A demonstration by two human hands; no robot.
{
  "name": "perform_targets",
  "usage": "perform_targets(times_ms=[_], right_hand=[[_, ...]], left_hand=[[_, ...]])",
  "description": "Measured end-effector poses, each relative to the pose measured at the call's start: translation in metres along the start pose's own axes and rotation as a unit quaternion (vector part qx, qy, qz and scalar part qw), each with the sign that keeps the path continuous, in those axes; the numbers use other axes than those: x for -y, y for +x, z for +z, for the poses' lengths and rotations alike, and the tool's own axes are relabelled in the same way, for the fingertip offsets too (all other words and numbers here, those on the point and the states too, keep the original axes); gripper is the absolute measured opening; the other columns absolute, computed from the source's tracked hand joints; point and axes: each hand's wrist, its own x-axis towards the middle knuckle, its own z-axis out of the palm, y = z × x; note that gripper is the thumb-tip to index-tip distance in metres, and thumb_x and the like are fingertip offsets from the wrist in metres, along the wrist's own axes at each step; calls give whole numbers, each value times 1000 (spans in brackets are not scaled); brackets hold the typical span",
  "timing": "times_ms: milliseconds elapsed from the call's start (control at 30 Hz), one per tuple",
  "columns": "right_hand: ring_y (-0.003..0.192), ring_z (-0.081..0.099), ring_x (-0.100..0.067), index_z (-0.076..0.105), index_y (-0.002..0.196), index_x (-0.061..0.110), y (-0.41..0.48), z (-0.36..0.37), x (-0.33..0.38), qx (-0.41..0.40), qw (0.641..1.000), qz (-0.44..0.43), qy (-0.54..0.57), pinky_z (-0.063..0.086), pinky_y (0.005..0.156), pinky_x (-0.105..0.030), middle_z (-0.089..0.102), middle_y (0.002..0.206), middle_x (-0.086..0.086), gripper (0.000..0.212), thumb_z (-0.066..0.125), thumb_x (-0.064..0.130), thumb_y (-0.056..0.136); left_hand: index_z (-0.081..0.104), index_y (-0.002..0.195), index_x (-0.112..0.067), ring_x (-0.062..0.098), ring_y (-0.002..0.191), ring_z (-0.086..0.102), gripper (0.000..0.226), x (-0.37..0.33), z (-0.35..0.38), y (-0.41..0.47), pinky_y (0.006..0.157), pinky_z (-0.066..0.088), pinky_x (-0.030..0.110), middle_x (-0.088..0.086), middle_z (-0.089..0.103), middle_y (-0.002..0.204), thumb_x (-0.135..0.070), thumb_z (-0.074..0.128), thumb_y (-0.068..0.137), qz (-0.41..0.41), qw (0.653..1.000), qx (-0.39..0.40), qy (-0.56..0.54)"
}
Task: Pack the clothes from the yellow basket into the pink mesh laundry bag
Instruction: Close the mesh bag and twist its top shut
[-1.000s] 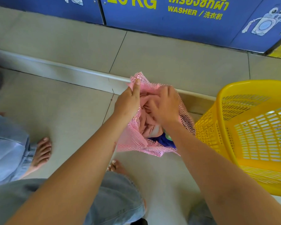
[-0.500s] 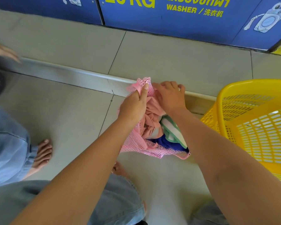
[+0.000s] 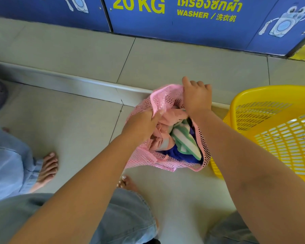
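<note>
Pink mesh laundry bag (image 3: 146,155) hangs between both hands, the left hand (image 3: 141,124) clenched on its near rim and the right hand (image 3: 196,97) gripping the far rim, with clothes (image 3: 180,138) inside and the yellow basket (image 3: 278,131) just right of the right forearm.

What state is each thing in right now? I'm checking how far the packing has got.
Mesh bag: mouth open, holding clothes.
Clothes: bunched inside the bag.
Basket: upright, no clothes visible inside.
Left hand: gripping the bag's rim.
Right hand: gripping the rim's far side.
</note>
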Motion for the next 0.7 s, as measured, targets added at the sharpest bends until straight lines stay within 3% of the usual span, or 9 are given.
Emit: perform_targets(times_ms=[100, 200, 267, 367, 433, 500, 567, 633, 700], right_hand=[[93, 56, -37, 46, 117, 14, 3, -13, -8, 4, 1000, 10, 8, 38, 77, -43, 66, 95, -15, 34, 49, 2, 86], [98, 54, -36, 41, 119, 15, 1, -27, -13, 11, 999, -3, 49, 35, 79, -43, 63, 103, -15, 32, 49, 6, 89], [98, 52, -35, 42, 117, 14, -4, -34, -12, 13, 997, -18, 76, 35, 80, -43, 62, 104, -15, 29, 47, 7, 89], [96, 50, -34, 45, 111, 13, -14, -37, -9, 6, 992, -35, 119, 35, 77, -42, 60, 103, -14, 20, 45, 11, 92], [92, 49, -33, 46, 108, 14, -23, -35, -7, 2, 988, -55, 142, 37, 75, -42, 60, 99, -11, 15, 45, 14, 93], [88, 50, -32, 48, 106, 14, -29, -35, -3, -6, 984, -75, 164, 40, 73, -41, 60, 95, -10, 12, 47, 14, 94], [84, 51, -31, 50, 104, 14, -34, -36, -1, -16, 980, -90, 177, 41, 71, -40, 59, 91, -9, 11, 48, 13, 93], [81, 51, -30, 51, 103, 15, -38, -37, -1, -28, 979, -102, 177, 43, 72, -41, 59, 89, -7, 10, 50, 13, 93], [80, 51, -29, 51, 102, 15, -42, -38, -4, -32, 977, -109, 181, 44, 73, -42, 59, 88, -6, 8, 49, 15, 94]], left_hand=[[61, 113, -18, 17, 72, 62, 41, 12, 6, -3, 60, 46, 29, 0, 65, 84, -49, 36, 104, -12, 992, 71, 105], [46, 138, -30, 30, 109, 62, 56, 5, 5, -5, 83, 47, 38, 5, 63, 122, -63, 51, 92, -29, 959, 123, 255], [43, 137, -24, 35, 119, 55, 64, -9, 0, -6, 92, 42, 43, 9, 54, 133, -67, 50, 89, -45, 967, 19, 249], [50, 121, -10, 35, 108, 55, 40, -32, -8, 0, 87, 40, 43, 13, 54, 120, -43, 51, 97, 27, 971, -225, 73], [52, 126, -13, 33, 115, 52, 33, -44, -12, 10, 92, 39, 43, 12, 52, 125, -32, 52, 98, 83, 955, -279, 51], [50, 138, -19, 30, 128, 45, 39, -54, -16, 25, 103, 35, 43, 11, 48, 139, -34, 46, 102, 91, 964, -239, 69], [52, 138, -21, 31, 134, 41, 43, -61, -18, 39, 110, 30, 44, 10, 52, 142, -40, 33, 105, 50, 984, -136, 103], [59, 131, -21, 33, 132, 46, 50, -65, -18, 50, 110, 32, 45, 11, 58, 137, -46, 24, 106, -7, 993, -20, 112], [63, 123, -24, 31, 126, 52, 46, -64, -18, 50, 102, 36, 41, 8, 63, 130, -48, 28, 105, -29, 997, 36, 66]])
